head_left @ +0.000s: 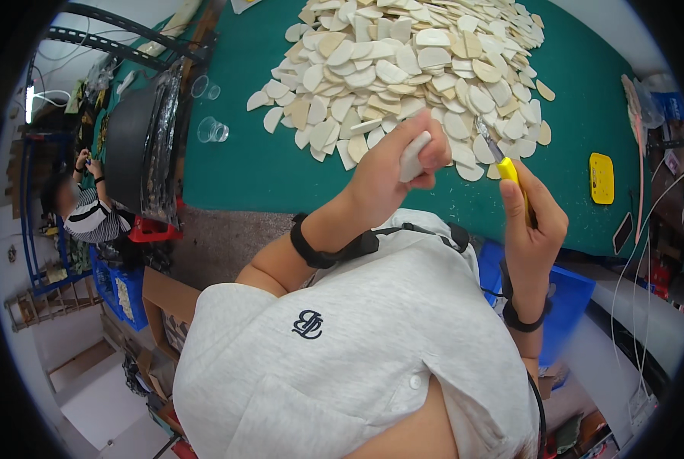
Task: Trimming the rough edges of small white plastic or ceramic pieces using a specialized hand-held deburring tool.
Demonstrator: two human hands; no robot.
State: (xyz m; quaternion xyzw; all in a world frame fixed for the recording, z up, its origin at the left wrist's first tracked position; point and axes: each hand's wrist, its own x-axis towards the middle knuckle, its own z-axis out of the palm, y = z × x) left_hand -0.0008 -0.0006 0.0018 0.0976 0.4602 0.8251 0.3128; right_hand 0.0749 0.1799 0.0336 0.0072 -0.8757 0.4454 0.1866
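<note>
My left hand (388,168) is closed round a white half-round foam pad (414,157), one end of which shows between the fingers. To its right, my right hand (537,203) grips a utility knife (508,170) by its yellow handle, the metal blade pointing up and away toward the pile. Blade and pad are apart. Just beyond both hands lies a big heap of white and cream half-round pads (403,65), overlapping each other on the green table (235,168).
Clear plastic cups (213,130) lie on the table's left part. A yellow case (601,178) and a phone (623,232) rest at the right. Blue bins (567,306) stand below the table edge. Another person (89,206) works at the far left.
</note>
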